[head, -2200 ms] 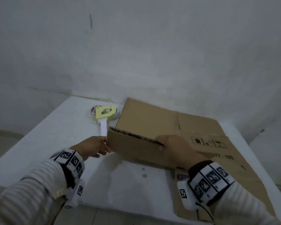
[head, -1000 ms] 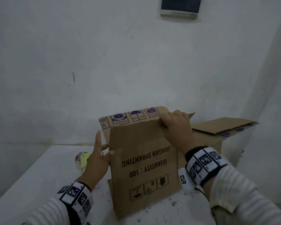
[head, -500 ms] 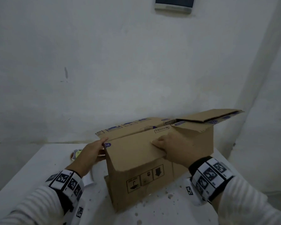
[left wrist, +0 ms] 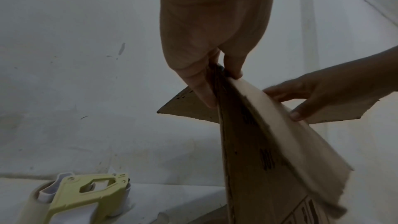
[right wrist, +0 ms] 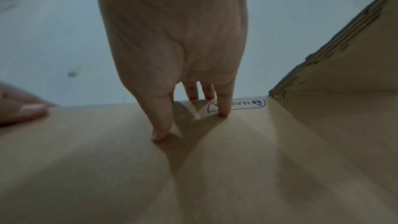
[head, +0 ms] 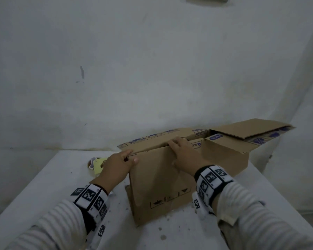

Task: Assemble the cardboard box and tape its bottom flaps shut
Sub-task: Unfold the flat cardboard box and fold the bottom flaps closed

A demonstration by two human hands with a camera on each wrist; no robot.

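2 bare hands work on a brown cardboard box (head: 179,170) standing on a white bench (head: 52,192), close to the far wall, with its bottom end turned upward. The left hand (head: 116,167) pinches the left corner of the near flap, thumb on one side of the board and fingers on the other. The right hand (head: 185,156) lies flat and spread on top of the same flap, fingertips (right wrist: 224,111) pressing it down near a printed logo. On the right, another flap (head: 249,128) sticks up and outward, not yet folded. A yellow tape dispenser (head: 98,164) rests on the bench just left of the box, partly hidden behind the left hand.

The corrugated board looks light and stiff, but it bows under the grip in the left wrist view, so it will likely spring back if released. Holding it along flap edges and fold lines seems safest. No tape is visible on the flaps, so the sealing step appears to lie ahead.
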